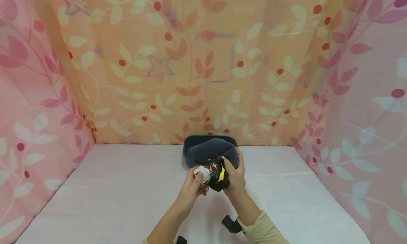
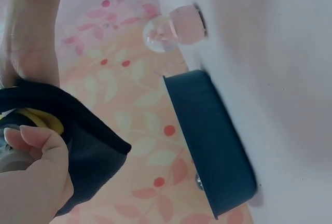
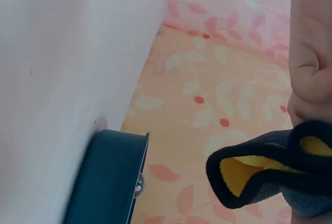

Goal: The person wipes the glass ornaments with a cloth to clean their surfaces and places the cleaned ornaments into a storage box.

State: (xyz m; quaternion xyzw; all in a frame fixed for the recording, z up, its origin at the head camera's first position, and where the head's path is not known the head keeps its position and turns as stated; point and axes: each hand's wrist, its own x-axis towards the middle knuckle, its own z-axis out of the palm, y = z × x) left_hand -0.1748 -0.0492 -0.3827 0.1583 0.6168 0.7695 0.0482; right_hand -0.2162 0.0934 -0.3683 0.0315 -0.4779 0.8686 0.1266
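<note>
Both hands meet in front of the dark blue bin. My left hand [image 1: 190,187] pinches the pale base of a small snow globe [image 1: 203,174], thumb on the near side. A dark grey cloth [image 1: 213,149] with black edging and a yellow inner side wraps around the clear ball. My right hand [image 1: 236,175] grips this cloth from the right, its thumb over the fold. In the left wrist view, left fingers [image 2: 44,141] curl at the base inside the cloth. The right wrist view shows a cloth corner [image 3: 238,177] folded open, yellow side visible.
The dark blue bin [image 1: 188,162] stands at the table's back edge, partly behind the cloth. A glass ball [image 3: 139,185] shows at its rim. Another snow globe with a pink base [image 2: 188,24] stands near the bin. Patterned curtains [image 1: 190,67] enclose the white table [image 1: 111,194].
</note>
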